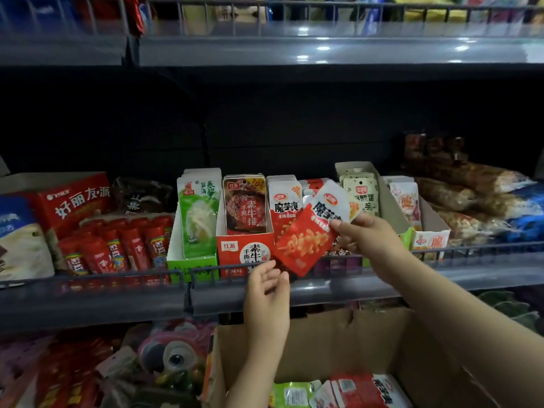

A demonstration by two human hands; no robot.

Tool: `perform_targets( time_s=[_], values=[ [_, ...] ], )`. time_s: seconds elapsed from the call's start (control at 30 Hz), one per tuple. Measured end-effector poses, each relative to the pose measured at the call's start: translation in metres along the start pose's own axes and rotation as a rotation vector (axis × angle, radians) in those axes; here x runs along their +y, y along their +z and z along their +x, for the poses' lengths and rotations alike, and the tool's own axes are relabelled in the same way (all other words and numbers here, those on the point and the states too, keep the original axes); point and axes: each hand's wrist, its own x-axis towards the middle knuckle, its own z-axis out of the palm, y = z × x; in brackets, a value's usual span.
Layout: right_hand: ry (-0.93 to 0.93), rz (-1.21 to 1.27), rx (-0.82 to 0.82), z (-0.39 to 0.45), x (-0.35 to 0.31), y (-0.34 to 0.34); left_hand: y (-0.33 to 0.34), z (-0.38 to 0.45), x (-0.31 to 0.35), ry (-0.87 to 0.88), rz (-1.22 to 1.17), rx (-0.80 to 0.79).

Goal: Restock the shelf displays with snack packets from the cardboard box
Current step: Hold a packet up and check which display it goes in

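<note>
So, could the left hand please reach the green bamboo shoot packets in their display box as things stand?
Probably yes: the left hand is open and empty below the shelf rail, and the green packets stand uncovered just up-left.

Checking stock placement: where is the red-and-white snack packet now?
Head view, centre: the right hand pinches the tilted red-and-white snack packet before its matching shelf row.

Single view only, from a head-worn wide-angle camera. It faces forward into a shop shelf unit, pitched slightly down. Middle shelf point(265, 293) sits at about mid-frame, close to the lens; its front rail runs left to right across the whole width. Upper shelf point(323, 51) fills the top edge, seen from slightly below. Open cardboard box point(368, 343) lies nearest, bottom right, seen from above. Both forearms enter from the bottom edge. Straight lines bow toward the frame edges. No second view for overlap.
</note>
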Motion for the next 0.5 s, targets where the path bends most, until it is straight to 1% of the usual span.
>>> perform_targets(
  time_s=[0.1,0.13,0.17,0.27,0.33,0.43,0.5],
  values=[
    [-0.110,-0.119,0.041,0.018,-0.017,0.004,-0.008,0.005,-0.014,0.358,0.418,0.029],
    [-0.149,-0.149,0.048,0.025,-0.022,0.007,-0.010,0.006,-0.018,0.441,0.536,0.012],
    [-0.182,-0.181,0.060,0.031,-0.026,0.010,-0.011,0.007,-0.022,0.484,0.635,-0.018],
    [-0.257,-0.228,0.080,0.050,-0.034,0.022,-0.011,0.011,-0.029,0.543,0.825,-0.091],
    [-0.282,-0.258,0.079,0.061,-0.038,0.030,-0.011,0.014,-0.033,0.559,0.910,-0.129],
    [-0.293,-0.368,0.065,0.075,-0.040,0.040,-0.011,0.018,-0.037,0.561,0.987,-0.144],
    [-0.259,-0.434,0.040,0.084,-0.036,0.045,-0.013,0.020,-0.038,0.569,1.021,-0.155]
  ],
)
